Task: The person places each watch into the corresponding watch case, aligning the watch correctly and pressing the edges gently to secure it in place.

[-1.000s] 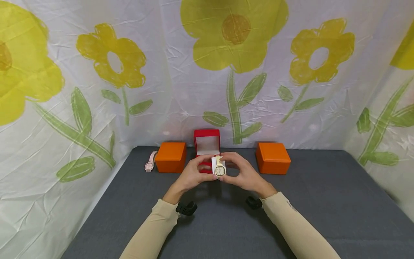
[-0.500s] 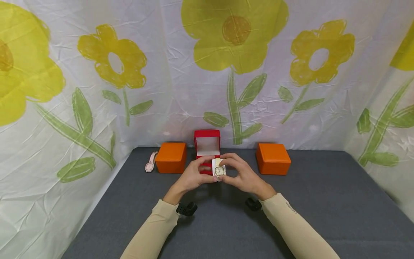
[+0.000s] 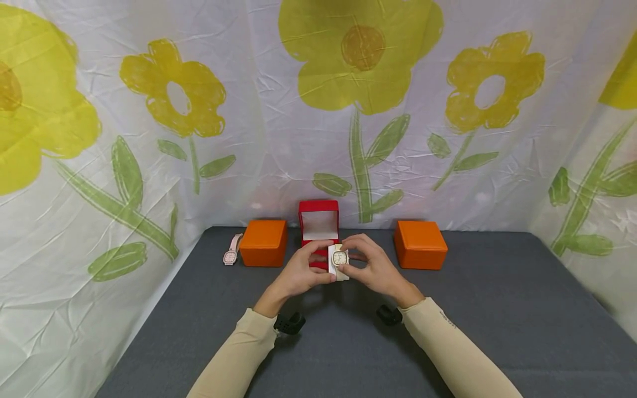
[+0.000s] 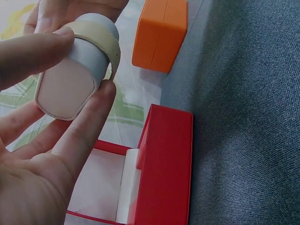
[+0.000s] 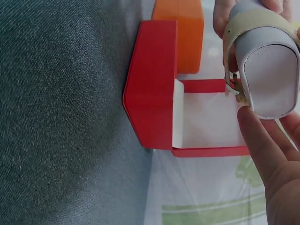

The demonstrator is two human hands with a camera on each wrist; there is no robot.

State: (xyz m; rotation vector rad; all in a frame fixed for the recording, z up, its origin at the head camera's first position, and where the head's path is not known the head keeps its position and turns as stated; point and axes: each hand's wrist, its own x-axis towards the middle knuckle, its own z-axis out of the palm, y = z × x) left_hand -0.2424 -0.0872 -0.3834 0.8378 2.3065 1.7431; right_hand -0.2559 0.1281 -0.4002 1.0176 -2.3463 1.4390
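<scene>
Head view has both hands together at the middle of the worktop (image 3: 323,359), and we can see a cream watch (image 3: 340,258) between them, wrapped around a pale cushion (image 3: 332,266) with its dial facing up toward the person. The left hand (image 3: 303,271) holds the cushion from its side, and from the left wrist we see the thumb lying on the strap (image 4: 96,35) and fingers underneath. On the other side the right hand (image 3: 376,272) pinches the watch, thumb by the lower edge of the dial and fingers up at the top. From the right wrist we get a buckle (image 5: 238,89) at the edge of the cushion, right by a fingertip (we honestly can't tell if it's fastened). Just behind the hands sits a red box (image 3: 318,205), lid up, white lining showing. We've also got two closed boxes flanking it, a left orange box (image 3: 264,243) and a right orange box (image 3: 420,246), plus a pink watch (image 3: 230,256) lying just beside the left one. Behind it all we see a white backdrop (image 3: 278,166) printed with big yellow flowers (image 3: 186,91), and both arms wear beige sleeves (image 3: 236,354).
</scene>
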